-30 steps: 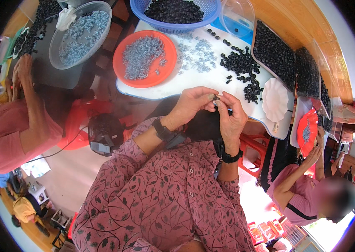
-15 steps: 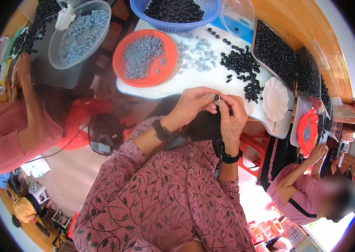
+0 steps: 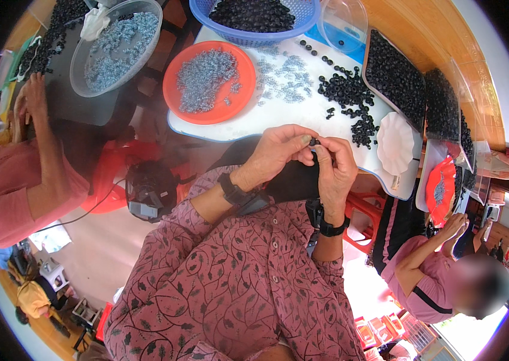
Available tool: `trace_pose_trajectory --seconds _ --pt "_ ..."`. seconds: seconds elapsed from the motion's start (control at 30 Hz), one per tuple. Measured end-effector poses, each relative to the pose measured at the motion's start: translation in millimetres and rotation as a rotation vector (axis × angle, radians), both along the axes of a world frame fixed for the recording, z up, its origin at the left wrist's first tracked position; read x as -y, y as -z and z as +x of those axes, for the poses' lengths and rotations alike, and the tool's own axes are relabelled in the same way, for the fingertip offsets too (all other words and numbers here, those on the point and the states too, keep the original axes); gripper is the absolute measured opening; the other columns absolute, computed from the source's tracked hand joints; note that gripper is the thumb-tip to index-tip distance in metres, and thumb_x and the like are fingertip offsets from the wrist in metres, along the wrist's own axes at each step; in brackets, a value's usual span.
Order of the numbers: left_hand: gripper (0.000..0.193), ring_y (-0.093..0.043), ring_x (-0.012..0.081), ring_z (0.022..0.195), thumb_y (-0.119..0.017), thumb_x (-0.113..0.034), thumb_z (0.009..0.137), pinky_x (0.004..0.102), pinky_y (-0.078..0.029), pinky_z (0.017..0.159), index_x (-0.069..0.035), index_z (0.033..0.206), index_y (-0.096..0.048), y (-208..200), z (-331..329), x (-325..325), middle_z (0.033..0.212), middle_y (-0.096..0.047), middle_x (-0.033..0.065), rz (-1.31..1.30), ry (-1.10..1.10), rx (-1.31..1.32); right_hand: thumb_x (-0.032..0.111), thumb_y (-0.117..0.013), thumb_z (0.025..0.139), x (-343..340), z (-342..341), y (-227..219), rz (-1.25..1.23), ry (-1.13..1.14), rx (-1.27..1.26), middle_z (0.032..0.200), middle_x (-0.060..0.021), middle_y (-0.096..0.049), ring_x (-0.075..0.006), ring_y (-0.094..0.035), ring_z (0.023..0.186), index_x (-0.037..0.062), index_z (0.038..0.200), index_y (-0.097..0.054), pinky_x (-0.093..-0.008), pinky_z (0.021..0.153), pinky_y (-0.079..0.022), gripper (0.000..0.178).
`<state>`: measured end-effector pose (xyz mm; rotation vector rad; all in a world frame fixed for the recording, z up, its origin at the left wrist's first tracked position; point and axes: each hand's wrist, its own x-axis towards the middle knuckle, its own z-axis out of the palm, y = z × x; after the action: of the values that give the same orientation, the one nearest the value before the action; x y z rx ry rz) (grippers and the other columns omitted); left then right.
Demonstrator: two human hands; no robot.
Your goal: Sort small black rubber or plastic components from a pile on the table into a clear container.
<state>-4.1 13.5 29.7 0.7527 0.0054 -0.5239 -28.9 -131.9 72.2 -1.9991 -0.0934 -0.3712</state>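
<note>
Pinching a small black part (image 3: 314, 142) at the near edge of the white table (image 3: 293, 117), with thumbs and forefingers of left hand (image 3: 271, 155) and right hand (image 3: 337, 167) nearly closed. Facing loose black pieces (image 3: 343, 90) on the table's right, a red plate (image 3: 245, 81) on its left.

Black pieces (image 3: 335, 90) — smooth plastic; red plate (image 3: 246, 77) — smooth plastic; white tabletop (image 3: 284, 115), smooth; shirt (image 3: 218, 271), matt cloth

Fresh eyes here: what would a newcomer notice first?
Probably the red plate heaped with translucent pieces on the left of the white table, and the blue basket of black pieces at its far edge. Mid-view, the left hand and right hand pinch a small dark piece.
</note>
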Motion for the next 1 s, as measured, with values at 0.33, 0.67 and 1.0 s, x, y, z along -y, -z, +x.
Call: trace_pose_trajectory --seconds 0.33,0.67,1.0 --pt "0.022 -0.065 0.0105 0.079 -0.052 -0.009 0.099 0.0257 -0.057 0.075 0.003 0.115 -0.063 -2.6 0.8 1.1 0.092 -0.067 0.0058 0.163 -0.056 0.042 -0.003 -0.068 0.084 -6.2 0.0 0.5 -0.139 0.033 0.089 0.093 -0.0118 -0.062 -0.0209 -0.063 0.081 -0.0014 0.095 -0.063 -0.028 0.07 -0.051 0.012" --pt "0.025 -0.064 0.0094 0.083 -0.059 -0.01 0.096 0.0232 -0.055 0.076 0.004 0.116 -0.064 -4.8 -2.9 -2.4 0.097 -0.068 0.0056 0.266 -0.083 0.123 -0.004 -0.064 0.082 -11.3 2.5 7.5 -0.352 0.001 0.173 0.089 -0.0137 -0.058 -0.0307 -0.06 0.079 0.0007 0.094 -0.06 -0.0373 0.066 -0.051 0.014" --pt "0.024 -0.065 0.0101 0.079 -0.061 -0.006 0.094 0.0228 -0.055 0.073 0.005 0.115 -0.064 -1.5 -2.4 -3.1 0.094 -0.069 0.0071 0.314 -0.052 0.117 -0.004 -0.062 0.084 -10.4 -5.8 6.6 -0.221 -0.005 0.015 0.091 -0.0136 -0.059 -0.0298 -0.062 0.08 0.0001 0.097 -0.061 -0.0361 0.069 -0.05 0.014"
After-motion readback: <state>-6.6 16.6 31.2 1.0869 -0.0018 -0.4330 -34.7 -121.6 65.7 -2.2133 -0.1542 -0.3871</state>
